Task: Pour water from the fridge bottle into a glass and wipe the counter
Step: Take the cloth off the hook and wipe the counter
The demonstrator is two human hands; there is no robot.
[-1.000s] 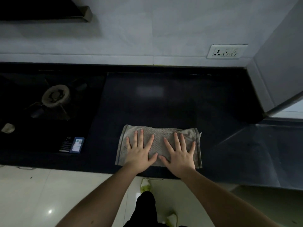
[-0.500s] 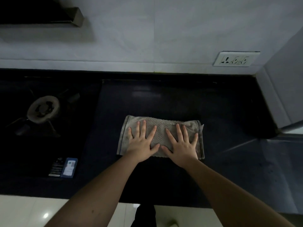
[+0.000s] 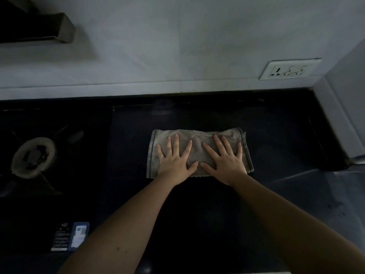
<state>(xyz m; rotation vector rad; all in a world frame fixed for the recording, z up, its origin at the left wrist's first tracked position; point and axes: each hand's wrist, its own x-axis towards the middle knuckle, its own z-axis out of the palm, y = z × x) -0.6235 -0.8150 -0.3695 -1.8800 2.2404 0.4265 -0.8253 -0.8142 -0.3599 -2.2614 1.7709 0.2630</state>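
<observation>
Head view: the left hand and right hand lie side by side, palms down, fingers straight and spread, on a grey dishcloth. Both arms reach forward over the dark surface.

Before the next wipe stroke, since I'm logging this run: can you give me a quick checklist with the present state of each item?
1. Cloth lies flat on the counter: ok.
2. Left hand presses on the cloth, fingers spread: ok.
3. Right hand presses on the cloth, fingers spread: ok.
4. Counter between the cloth and the wall free of objects: ok.
5. Cloth apart from the stove burner: ok.
6. Counter already dry or clean: cannot tell, the surface is dark and dim.
</observation>
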